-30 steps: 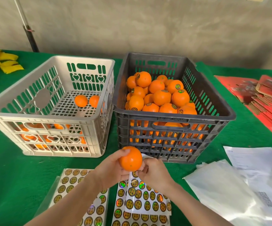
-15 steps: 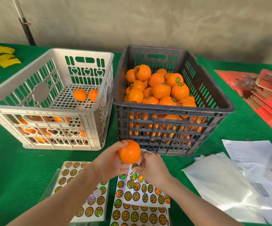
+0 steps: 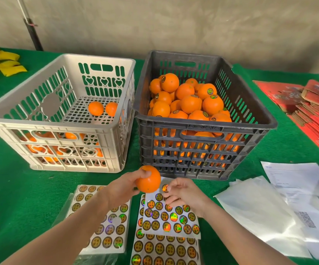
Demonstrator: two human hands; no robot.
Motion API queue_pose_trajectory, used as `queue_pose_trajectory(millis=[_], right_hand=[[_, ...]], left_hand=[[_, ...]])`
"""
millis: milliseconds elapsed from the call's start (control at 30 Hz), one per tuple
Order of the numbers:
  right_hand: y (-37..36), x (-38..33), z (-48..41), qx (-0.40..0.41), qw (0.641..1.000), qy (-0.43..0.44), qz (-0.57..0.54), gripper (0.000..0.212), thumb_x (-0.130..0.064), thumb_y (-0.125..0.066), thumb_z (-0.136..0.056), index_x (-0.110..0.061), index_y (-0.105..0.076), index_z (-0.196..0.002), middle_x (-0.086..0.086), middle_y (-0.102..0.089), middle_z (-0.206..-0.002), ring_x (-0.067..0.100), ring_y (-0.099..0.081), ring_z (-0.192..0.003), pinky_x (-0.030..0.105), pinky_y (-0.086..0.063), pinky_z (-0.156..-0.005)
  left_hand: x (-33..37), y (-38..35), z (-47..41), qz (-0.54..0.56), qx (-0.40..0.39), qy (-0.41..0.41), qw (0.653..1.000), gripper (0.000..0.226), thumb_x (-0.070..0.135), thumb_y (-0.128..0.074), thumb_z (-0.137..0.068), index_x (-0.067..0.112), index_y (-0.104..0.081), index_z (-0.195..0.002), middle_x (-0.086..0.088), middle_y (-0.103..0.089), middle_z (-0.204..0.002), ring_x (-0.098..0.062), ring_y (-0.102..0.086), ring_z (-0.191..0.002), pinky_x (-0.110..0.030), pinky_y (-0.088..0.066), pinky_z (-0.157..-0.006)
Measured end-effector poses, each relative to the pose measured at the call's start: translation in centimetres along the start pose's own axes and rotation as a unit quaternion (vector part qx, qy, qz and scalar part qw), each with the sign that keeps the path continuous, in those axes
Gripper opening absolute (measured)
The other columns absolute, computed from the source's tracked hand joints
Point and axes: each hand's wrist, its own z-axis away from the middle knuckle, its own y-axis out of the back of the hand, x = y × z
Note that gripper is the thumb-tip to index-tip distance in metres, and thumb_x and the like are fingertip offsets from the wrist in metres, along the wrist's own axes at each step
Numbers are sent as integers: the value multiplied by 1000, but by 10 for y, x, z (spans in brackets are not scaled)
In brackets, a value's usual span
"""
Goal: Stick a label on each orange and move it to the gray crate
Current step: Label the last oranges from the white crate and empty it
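Observation:
My left hand (image 3: 122,190) grips an orange (image 3: 148,179) just in front of the two crates. My right hand (image 3: 185,196) pinches a round shiny label (image 3: 165,188) right beside that orange, above a curled label sheet (image 3: 171,220). The dark gray crate (image 3: 248,115) on the right is heaped with oranges (image 3: 190,103), many showing labels. The light crate (image 3: 30,96) on the left holds a few bare oranges (image 3: 95,108), with more visible through its front slots.
More label sheets (image 3: 107,228) lie on the green table cloth (image 3: 20,188) under my forearms. White papers and plastic bags (image 3: 281,209) are spread at the right, red cardboard (image 3: 315,111) beyond them, and yellow pieces (image 3: 5,64) at the far left.
My right hand has lifted off the label sheet with a label at its fingertips, slightly apart from the orange. My left hand keeps the orange in about the same place.

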Motion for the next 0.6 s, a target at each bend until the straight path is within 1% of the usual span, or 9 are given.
queue_pose_trajectory(millis=[67, 100, 133, 200, 267, 333, 433, 500, 600], right_hand=[[4, -7, 5, 13, 999, 22, -19, 15, -4, -55, -94, -12, -60, -82, 7, -68, -86, 14, -64, -72, 24, -55, -70], [6, -13, 9, 14, 999, 43, -24, 18, -3, -55, -93, -13, -60, -80, 4, -66, -84, 14, -63, -76, 23, -53, -71], [8, -21, 14, 10, 997, 73, -18, 20, -3, -55, -92, -15, -60, -77, 1, -65, -83, 14, -63, -81, 24, -52, -75], [11, -39, 25, -6, 988, 150, 30, 22, -7, -57, -92, -20, -60, -74, -6, -63, -93, 13, -60, -94, 28, -47, -87], [12, -58, 36, -20, 971, 217, 98, 22, -10, -59, -91, -23, -60, -73, -8, -59, -112, 8, -55, -110, 27, -42, -95], [11, -72, 43, -28, 950, 262, 165, 24, -10, -59, -91, -26, -58, -74, -7, -52, -120, 8, -49, -116, 26, -41, -97], [10, -81, 48, -15, 913, 291, 285, 23, -15, -60, -92, -31, -54, -76, -8, -45, -122, 7, -43, -119, 31, -36, -100], [11, -83, 49, -7, 902, 289, 321, 22, -19, -60, -92, -32, -52, -76, -10, -43, -121, 6, -41, -120, 32, -34, -100], [11, -85, 51, 7, 889, 286, 356, 24, -22, -59, -92, -35, -48, -75, -11, -42, -119, 4, -40, -118, 27, -30, -96]], left_hand=[[4, 2, 4, -27, 18, -30, 999, 96, 41, -79, -45, 12, -47, -130, -11, -51, -131, -27, -51, -118, -40, -39, -104], [7, 3, 6, -25, 7, -38, 999, 91, 38, -79, -45, 11, -50, -127, -12, -54, -127, -27, -53, -116, -39, -44, -99], [12, 2, 9, -20, -14, -45, 999, 79, 31, -78, -50, 11, -54, -123, -12, -58, -123, -27, -57, -111, -36, -49, -91], [20, -2, 14, -21, -53, -64, 996, 59, 20, -71, -61, 14, -58, -118, -10, -63, -116, -25, -61, -104, -31, -51, -79], [26, -9, 18, -27, -65, -87, 994, 68, 15, -72, -57, 13, -53, -123, -10, -61, -115, -24, -60, -101, -32, -51, -79], [30, -16, 21, -18, -80, -98, 992, 85, 18, -76, -49, 7, -44, -128, -13, -56, -115, -27, -57, -103, -36, -49, -84], [35, -26, 26, 12, -103, -98, 990, 84, 19, -75, -49, 4, -43, -125, -15, -52, -110, -28, -51, -98, -42, -39, -87], [37, -28, 28, 27, -111, -92, 989, 79, 20, -74, -49, 5, -46, -122, -13, -53, -104, -24, -53, -89, -37, -40, -79], [39, -29, 30, 31, -119, -91, 988, 76, 22, -72, -50, 6, -47, -120, -9, -55, -97, -18, -55, -77, -30, -40, -69]])
